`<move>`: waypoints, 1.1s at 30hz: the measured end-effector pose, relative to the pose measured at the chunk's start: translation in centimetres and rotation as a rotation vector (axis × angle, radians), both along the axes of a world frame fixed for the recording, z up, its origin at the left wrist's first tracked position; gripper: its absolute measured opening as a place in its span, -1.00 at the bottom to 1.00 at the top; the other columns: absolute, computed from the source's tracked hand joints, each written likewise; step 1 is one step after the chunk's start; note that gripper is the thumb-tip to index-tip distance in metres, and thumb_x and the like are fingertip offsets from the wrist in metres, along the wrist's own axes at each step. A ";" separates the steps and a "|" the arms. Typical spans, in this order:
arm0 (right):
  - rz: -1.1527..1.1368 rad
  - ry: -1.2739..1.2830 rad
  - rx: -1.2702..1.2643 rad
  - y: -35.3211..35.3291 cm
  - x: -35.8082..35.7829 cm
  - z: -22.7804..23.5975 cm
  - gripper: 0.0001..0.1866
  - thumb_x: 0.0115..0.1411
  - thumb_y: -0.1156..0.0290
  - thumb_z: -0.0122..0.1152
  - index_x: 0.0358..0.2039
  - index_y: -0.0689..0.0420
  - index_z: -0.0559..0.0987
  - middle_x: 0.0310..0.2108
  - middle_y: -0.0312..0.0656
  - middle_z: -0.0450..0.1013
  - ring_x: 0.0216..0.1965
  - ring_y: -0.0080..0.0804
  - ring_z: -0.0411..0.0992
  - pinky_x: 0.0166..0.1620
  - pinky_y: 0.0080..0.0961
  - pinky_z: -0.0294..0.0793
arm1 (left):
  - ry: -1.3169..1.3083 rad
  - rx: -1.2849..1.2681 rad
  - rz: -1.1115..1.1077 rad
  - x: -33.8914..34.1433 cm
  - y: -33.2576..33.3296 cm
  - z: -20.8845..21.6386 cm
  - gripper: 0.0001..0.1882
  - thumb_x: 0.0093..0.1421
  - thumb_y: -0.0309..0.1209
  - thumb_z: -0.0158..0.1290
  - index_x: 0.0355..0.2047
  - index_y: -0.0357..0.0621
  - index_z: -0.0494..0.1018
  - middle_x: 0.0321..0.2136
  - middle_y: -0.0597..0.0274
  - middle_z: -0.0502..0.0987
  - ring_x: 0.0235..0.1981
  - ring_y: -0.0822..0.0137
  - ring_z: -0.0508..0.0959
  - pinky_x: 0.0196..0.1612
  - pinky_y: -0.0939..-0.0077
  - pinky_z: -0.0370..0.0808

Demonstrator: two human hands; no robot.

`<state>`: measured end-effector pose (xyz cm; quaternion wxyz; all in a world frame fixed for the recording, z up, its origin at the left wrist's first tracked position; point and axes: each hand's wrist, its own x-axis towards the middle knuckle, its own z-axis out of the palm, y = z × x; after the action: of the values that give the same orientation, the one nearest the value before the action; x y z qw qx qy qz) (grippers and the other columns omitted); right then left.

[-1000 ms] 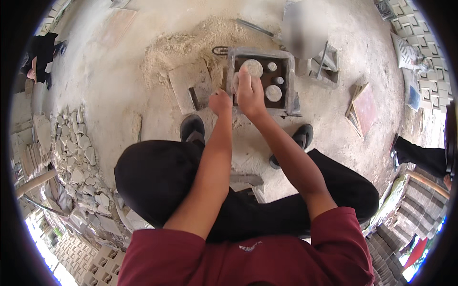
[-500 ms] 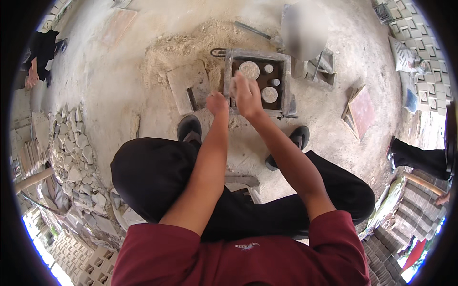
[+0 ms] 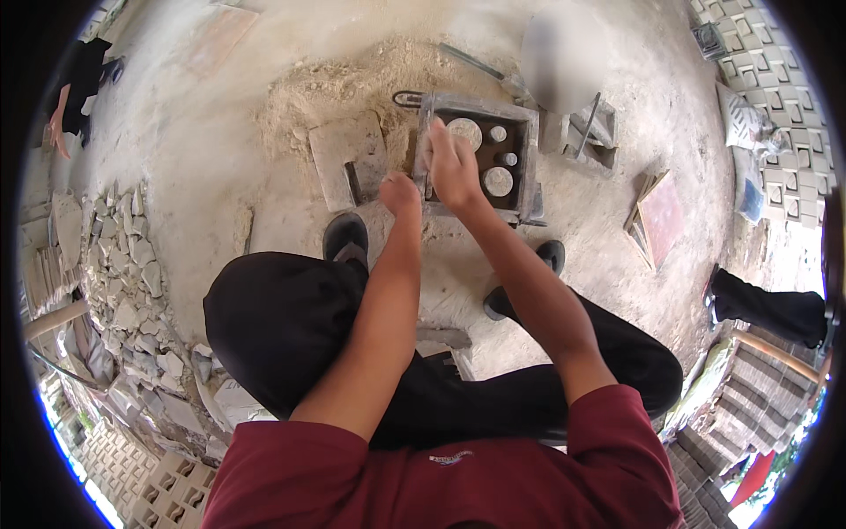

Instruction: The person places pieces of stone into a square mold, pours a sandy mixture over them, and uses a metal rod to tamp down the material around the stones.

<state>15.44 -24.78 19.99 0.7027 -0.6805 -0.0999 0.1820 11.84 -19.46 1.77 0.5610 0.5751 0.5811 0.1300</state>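
A grey, dusty square box frame [image 3: 532,145] rests on the ground ahead of my feet. Inside it are a large pale disc [image 3: 465,133], a smaller pale disc [image 3: 499,182] and two short round pegs, all on a brown bed. My right hand [image 3: 453,167] is closed over the box's left side, fingers bunched; anything in its grip is hidden. Just outside the near left corner, my left hand [image 3: 399,191] is curled into a fist, and its contents cannot be made out. A flat grey slab [image 3: 330,154] lies left of the box, a dark bar [image 3: 353,183] on it.
Loose sandy soil [image 3: 308,93] is heaped behind the slab. A second grey frame [image 3: 599,145] stands to the right, near leaning reddish boards [image 3: 661,216]. Broken stones [image 3: 128,273] pile up at left. Other people are at both edges; patterned blocks [image 3: 784,106] line the right.
My right hand has shifted slightly left over the box; my left fist has barely moved. At the far left, another person's arm has changed position. The whole view has tilted a little.
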 end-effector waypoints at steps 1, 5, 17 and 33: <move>0.082 0.034 -0.087 0.1 0.7 -0.5 -0.47 0.36 0.15 -0.31 -0.76 0.07 0.17 -0.78 -0.41 0.05 -0.70 -0.62 0.01 -0.59 -0.56 0.05 | -0.029 -0.061 0.040 0.3 -0.1 0.5 -0.58 0.17 -0.25 -0.23 -0.46 -0.39 0.49 -0.43 -0.21 0.52 -0.39 -0.12 0.51 -0.32 0.08 0.35; -0.046 0.024 0.158 -0.9 -0.7 0.0 -0.47 0.36 0.15 -0.30 -0.75 0.09 0.17 -0.78 -0.40 0.06 -0.69 -0.61 0.02 -0.59 -0.56 0.03 | 0.016 -0.057 0.034 -0.4 -0.3 1.3 -0.57 0.16 -0.25 -0.23 -0.46 -0.43 0.46 -0.46 -0.18 0.51 -0.42 -0.08 0.49 -0.33 0.07 0.32; -0.020 -0.038 0.107 0.7 2.4 1.8 -0.48 0.34 0.23 -0.36 -0.79 0.09 0.11 -0.81 -0.35 0.06 -0.70 -0.57 0.03 -0.57 -0.55 0.06 | -0.017 0.020 0.018 -0.6 0.5 -0.1 -0.57 0.16 -0.26 -0.27 -0.39 -0.36 0.51 -0.44 -0.19 0.54 -0.37 -0.15 0.51 -0.27 0.07 0.37; -0.020 -0.054 0.199 2.1 7.7 0.5 -0.51 0.33 0.27 -0.29 -0.78 0.08 0.13 -0.80 -0.35 0.07 -0.71 -0.55 0.05 -0.58 -0.54 0.04 | 0.168 0.334 -0.134 0.0 -0.7 2.5 -0.57 0.20 -0.26 -0.31 -0.35 -0.40 0.44 -0.37 -0.33 0.49 -0.28 -0.26 0.48 -0.21 -0.04 0.39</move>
<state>23.18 -22.66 20.49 0.7657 -0.6129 -0.1298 0.1458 11.85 -20.13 4.23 0.4147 0.7063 0.5567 0.1387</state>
